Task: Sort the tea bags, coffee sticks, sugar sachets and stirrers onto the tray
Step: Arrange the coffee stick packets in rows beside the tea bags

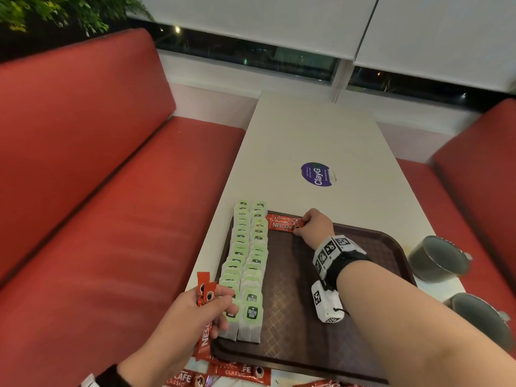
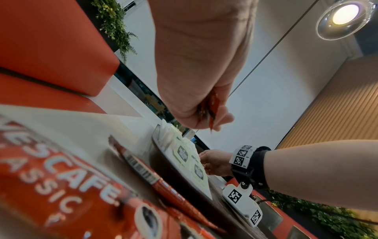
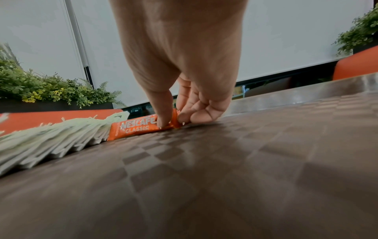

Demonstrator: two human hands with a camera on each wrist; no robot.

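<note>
Loose red coffee sticks (image 1: 242, 371) lay on the white table (image 1: 307, 135) at the near edge, just in front of a dark brown tray (image 1: 307, 317). One of them filled the lower left of the left wrist view, its Nescafe Classic lettering blurred.

On the near left, the left hand (image 1: 192, 319) gripped a small bunch of coffee sticks (image 1: 205, 294), fingers curled round them and the stick ends poking up above the thumb. This hand hovered at the tray's near left corner, its fingertips over the closest tea bags.

Two long rows of green-labelled tea bags (image 1: 248, 263) ran along the tray's left side, overlapping like shingles from near edge to far edge.

Further back, the right hand (image 1: 315, 226) reached across the tray to its far edge. Thumb and fingers were narrowed in a pinch on the right end of a single coffee stick (image 1: 283, 223), which lay flat on the tray, its left end touching the far end of the tea bag rows. The right wrist view showed the thumb (image 3: 162, 113) pressing on the stick's front and the fingertips behind it.

Two dark cups (image 1: 438, 258) stood on the table just right of the tray. A purple round sticker (image 1: 318, 174) lay further up the table. Red bench seats (image 1: 97, 177) flanked both sides.
</note>
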